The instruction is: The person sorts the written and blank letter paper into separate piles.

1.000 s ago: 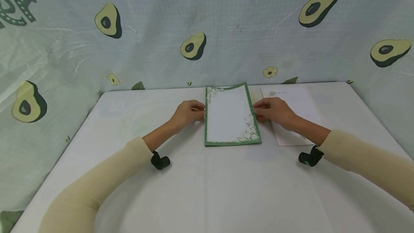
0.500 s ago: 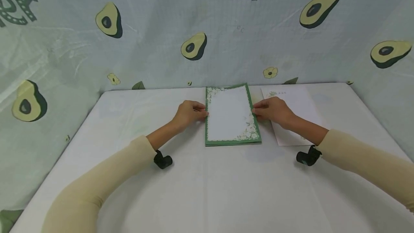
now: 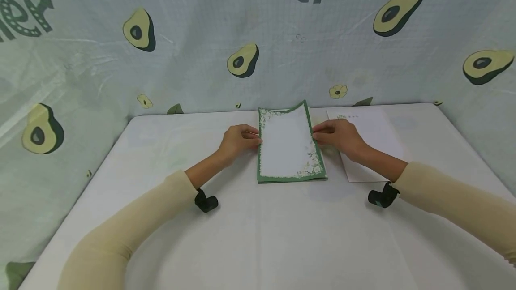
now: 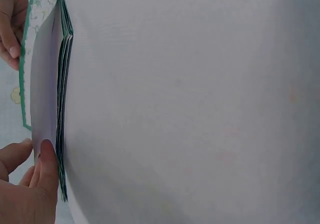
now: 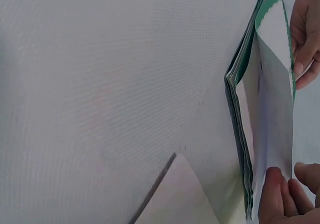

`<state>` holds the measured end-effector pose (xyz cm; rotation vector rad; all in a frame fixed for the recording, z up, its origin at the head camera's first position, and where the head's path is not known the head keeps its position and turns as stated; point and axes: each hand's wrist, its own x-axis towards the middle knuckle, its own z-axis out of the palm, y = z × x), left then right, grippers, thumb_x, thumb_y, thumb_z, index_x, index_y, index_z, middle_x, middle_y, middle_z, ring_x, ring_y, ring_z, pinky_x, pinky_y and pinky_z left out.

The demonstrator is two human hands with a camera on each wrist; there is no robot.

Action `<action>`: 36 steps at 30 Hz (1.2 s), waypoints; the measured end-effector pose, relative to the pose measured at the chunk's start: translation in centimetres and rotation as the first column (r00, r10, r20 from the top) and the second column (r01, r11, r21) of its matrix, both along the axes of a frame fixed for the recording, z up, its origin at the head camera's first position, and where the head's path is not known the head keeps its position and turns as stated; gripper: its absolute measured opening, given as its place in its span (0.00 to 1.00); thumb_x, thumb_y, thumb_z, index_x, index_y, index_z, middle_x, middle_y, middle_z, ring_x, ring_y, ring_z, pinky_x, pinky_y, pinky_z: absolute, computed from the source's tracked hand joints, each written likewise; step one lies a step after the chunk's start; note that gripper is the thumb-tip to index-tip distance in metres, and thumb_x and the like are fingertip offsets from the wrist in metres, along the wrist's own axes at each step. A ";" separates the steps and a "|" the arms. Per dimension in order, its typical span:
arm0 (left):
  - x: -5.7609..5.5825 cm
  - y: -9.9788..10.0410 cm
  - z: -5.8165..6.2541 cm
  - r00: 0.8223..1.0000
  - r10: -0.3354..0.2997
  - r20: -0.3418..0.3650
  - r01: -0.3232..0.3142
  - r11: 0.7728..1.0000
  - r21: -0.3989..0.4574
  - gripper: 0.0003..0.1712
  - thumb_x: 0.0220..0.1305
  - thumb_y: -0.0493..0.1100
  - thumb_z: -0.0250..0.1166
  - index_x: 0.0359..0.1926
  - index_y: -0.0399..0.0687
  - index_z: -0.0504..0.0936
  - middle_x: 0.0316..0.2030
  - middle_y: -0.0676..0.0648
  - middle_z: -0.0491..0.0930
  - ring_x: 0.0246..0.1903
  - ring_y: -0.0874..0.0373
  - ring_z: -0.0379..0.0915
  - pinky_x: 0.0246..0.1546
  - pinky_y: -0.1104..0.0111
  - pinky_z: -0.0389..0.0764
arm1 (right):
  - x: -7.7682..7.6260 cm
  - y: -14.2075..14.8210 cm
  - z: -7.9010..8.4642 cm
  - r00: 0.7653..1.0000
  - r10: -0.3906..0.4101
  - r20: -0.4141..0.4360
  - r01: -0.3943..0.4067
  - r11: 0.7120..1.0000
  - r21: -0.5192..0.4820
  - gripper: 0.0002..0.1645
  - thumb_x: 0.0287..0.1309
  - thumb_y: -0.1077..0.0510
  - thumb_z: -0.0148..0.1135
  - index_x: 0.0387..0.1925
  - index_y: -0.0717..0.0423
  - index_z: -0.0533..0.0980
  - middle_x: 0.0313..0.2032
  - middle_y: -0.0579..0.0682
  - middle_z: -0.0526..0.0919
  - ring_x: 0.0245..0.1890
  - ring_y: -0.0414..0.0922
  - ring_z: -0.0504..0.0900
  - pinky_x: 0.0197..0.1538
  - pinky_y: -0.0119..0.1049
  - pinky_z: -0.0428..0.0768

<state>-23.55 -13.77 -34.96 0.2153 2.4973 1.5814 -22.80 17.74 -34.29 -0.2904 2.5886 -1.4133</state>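
A sheet of paper with a green floral border [image 3: 287, 142] lies uppermost over a stack of green-edged sheets [image 4: 63, 108] at mid table. My left hand [image 3: 241, 141] pinches its left edge, thumb on top, fingers underneath. Opposite it, my right hand [image 3: 339, 136] pinches the right edge. Both wrist views show the sheet bowed up from the stack, with fingertips [image 5: 272, 176] under its raised side. The far right corner curls upward in the head view. Beneath the right hand and wrist, a pale printed sheet [image 3: 372, 124] is partly hidden.
A white cloth covers the table [image 3: 290, 236]. Behind it hangs a pale curtain [image 3: 193, 35] printed with avocados. Black wrist cameras [image 3: 206, 201] are strapped at both cuffs.
My left thumb has come over the sheet's left edge. The sheet's far right corner has risen slightly, and the right hand has shifted a little to the left.
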 end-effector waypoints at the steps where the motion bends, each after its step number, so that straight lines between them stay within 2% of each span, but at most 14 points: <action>1: -0.1 0.1 -0.1 1.000 0.013 0.012 -0.013 1.000 0.016 0.19 0.65 0.35 0.71 0.56 0.34 0.82 0.47 0.37 0.86 0.43 0.52 0.86 0.45 0.68 0.86 | -0.1 0.0 -0.1 1.000 -0.001 -0.001 0.001 1.000 -0.019 0.21 0.70 0.56 0.65 0.59 0.63 0.79 0.53 0.61 0.85 0.50 0.51 0.87 0.52 0.33 0.85; 5: -0.4 0.5 -0.4 0.996 0.061 0.068 -0.068 0.993 0.093 0.18 0.65 0.33 0.70 0.55 0.33 0.81 0.47 0.35 0.86 0.41 0.53 0.87 0.46 0.66 0.88 | -0.2 -0.1 -0.4 1.000 -0.014 -0.004 0.014 0.998 -0.061 0.22 0.68 0.56 0.67 0.58 0.64 0.79 0.51 0.61 0.86 0.46 0.48 0.89 0.48 0.25 0.84; 11: -0.3 0.5 -1.0 0.990 0.095 0.100 -0.109 0.983 0.148 0.17 0.65 0.31 0.70 0.54 0.32 0.82 0.46 0.35 0.86 0.38 0.55 0.87 0.45 0.65 0.89 | -0.1 -0.1 -0.8 0.999 -0.044 0.012 0.045 0.994 -0.099 0.22 0.67 0.56 0.68 0.57 0.65 0.80 0.52 0.63 0.86 0.45 0.47 0.89 0.48 0.29 0.86; 17: -0.1 0.3 -1.3 0.989 0.128 0.076 -0.139 0.976 0.167 0.16 0.64 0.32 0.71 0.52 0.34 0.82 0.43 0.38 0.87 0.36 0.57 0.86 0.41 0.68 0.88 | 0.2 0.1 -1.4 0.996 -0.089 -0.029 0.085 0.990 -0.110 0.20 0.68 0.57 0.67 0.56 0.64 0.80 0.50 0.62 0.86 0.39 0.37 0.89 0.48 0.33 0.87; 21: -0.1 0.4 -1.1 0.986 0.156 0.065 -0.167 0.963 0.214 0.15 0.63 0.32 0.72 0.50 0.35 0.83 0.40 0.40 0.88 0.34 0.59 0.85 0.43 0.65 0.88 | 0.1 0.1 -1.6 0.990 -0.123 -0.067 0.113 0.983 -0.142 0.18 0.68 0.58 0.66 0.56 0.63 0.80 0.50 0.62 0.86 0.37 0.32 0.87 0.49 0.35 0.88; 26: 0.1 0.3 -1.0 0.985 0.168 0.025 -0.169 0.949 0.266 0.16 0.62 0.30 0.71 0.51 0.33 0.82 0.40 0.39 0.87 0.34 0.58 0.86 0.45 0.63 0.89 | 0.2 -0.3 -1.7 0.982 -0.158 -0.099 0.138 0.973 -0.185 0.18 0.68 0.59 0.67 0.56 0.64 0.80 0.49 0.63 0.86 0.35 0.31 0.87 0.47 0.34 0.88; 31: 0.0 0.1 -0.9 0.983 0.180 -0.022 -0.166 0.940 0.297 0.16 0.63 0.29 0.71 0.52 0.32 0.83 0.42 0.37 0.87 0.35 0.59 0.86 0.43 0.66 0.89 | 0.3 -0.7 -1.7 0.977 -0.179 -0.118 0.146 0.959 -0.244 0.20 0.67 0.58 0.68 0.56 0.64 0.80 0.49 0.64 0.86 0.36 0.32 0.87 0.48 0.35 0.88; 36: 0.1 -0.1 -0.7 0.981 0.191 -0.040 -0.166 0.926 0.339 0.17 0.64 0.29 0.70 0.53 0.28 0.82 0.44 0.34 0.86 0.36 0.62 0.85 0.43 0.69 0.88 | 0.3 -1.0 -1.7 0.975 -0.182 -0.127 0.138 0.946 -0.293 0.21 0.67 0.58 0.68 0.57 0.64 0.80 0.50 0.64 0.86 0.39 0.31 0.87 0.50 0.35 0.87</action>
